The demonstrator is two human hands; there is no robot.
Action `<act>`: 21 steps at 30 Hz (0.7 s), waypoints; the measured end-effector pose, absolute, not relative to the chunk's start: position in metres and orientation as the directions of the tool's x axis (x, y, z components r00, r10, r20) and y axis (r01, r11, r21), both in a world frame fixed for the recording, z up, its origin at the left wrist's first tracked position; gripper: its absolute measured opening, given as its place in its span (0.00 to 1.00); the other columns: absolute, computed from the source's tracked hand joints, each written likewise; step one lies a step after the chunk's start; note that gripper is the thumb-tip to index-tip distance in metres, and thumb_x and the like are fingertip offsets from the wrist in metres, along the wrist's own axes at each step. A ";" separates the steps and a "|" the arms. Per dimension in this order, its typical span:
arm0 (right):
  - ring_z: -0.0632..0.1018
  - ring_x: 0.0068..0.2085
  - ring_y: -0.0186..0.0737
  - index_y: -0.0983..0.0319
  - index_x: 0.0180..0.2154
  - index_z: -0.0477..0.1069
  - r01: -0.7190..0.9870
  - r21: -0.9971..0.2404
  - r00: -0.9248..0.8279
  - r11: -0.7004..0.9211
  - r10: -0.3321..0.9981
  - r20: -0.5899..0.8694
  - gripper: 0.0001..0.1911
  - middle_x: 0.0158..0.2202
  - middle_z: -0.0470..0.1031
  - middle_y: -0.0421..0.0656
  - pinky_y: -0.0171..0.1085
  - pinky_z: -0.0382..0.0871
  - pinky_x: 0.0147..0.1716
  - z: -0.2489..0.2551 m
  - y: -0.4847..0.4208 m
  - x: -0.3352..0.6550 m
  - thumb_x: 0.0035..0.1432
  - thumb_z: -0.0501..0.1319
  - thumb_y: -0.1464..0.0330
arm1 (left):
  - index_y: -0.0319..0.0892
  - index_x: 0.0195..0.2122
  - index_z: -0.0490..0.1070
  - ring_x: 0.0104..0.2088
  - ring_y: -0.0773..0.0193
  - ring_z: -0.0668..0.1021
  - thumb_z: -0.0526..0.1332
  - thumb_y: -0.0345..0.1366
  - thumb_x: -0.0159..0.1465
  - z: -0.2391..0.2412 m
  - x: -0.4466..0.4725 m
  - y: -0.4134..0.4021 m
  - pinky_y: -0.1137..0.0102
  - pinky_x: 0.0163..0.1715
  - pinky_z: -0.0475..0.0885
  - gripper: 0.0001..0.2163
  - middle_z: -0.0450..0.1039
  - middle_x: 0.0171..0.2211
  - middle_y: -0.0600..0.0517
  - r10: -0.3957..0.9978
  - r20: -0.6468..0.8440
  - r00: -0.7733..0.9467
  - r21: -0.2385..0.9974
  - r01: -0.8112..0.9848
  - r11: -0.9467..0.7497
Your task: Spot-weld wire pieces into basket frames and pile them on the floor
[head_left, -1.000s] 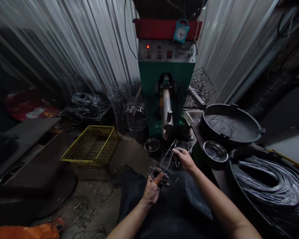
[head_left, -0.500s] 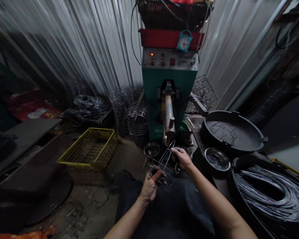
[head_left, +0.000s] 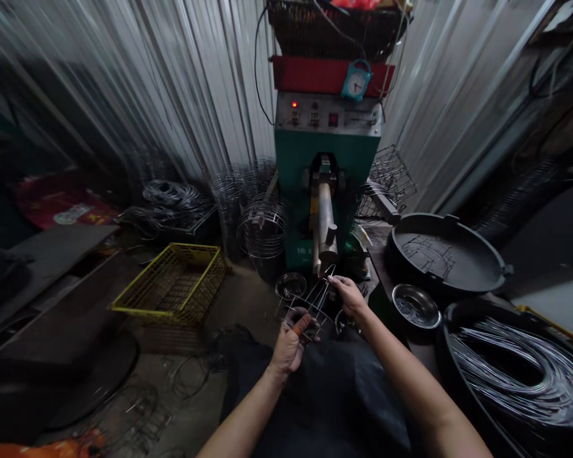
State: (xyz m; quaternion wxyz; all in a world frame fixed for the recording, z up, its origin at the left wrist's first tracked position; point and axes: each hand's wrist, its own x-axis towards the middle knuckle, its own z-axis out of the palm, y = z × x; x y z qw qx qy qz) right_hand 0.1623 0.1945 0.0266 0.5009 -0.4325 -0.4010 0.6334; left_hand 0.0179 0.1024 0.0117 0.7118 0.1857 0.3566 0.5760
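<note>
A thin wire frame with crossing rods and a bent, pointed end is held between my hands. My left hand is closed around its near part, an orange-brown wrap showing on the thumb. My right hand pinches the far end, right by the lower tip of the spot welding machine's cylindrical arm. Whether the wire touches that tip, I cannot tell. The green spot welder stands straight ahead, a red lamp lit on its panel. Below the arm sits a metal bowl of small parts.
On the right are a round black tray with small wire pieces, a steel bowl and a large tub of wire rings. A yellow wire basket stands on the floor at left, near coiled wire and stacked wire hoops.
Both hands have raised the wire frame slightly, bringing its pointed end nearer the welder's tip. The frame's near part has turned a little. Both hands keep their hold.
</note>
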 end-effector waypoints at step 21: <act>0.70 0.32 0.36 0.60 0.34 0.70 0.588 -0.482 -0.597 0.649 0.751 0.283 0.06 0.32 0.69 0.42 0.33 0.62 0.32 0.055 0.245 0.211 0.53 0.55 0.71 | 0.42 0.34 0.62 0.23 0.65 0.74 0.67 0.37 0.46 0.021 0.024 0.101 0.74 0.18 0.67 0.17 0.70 0.23 0.56 0.963 -0.268 0.002 0.718 -0.667 0.201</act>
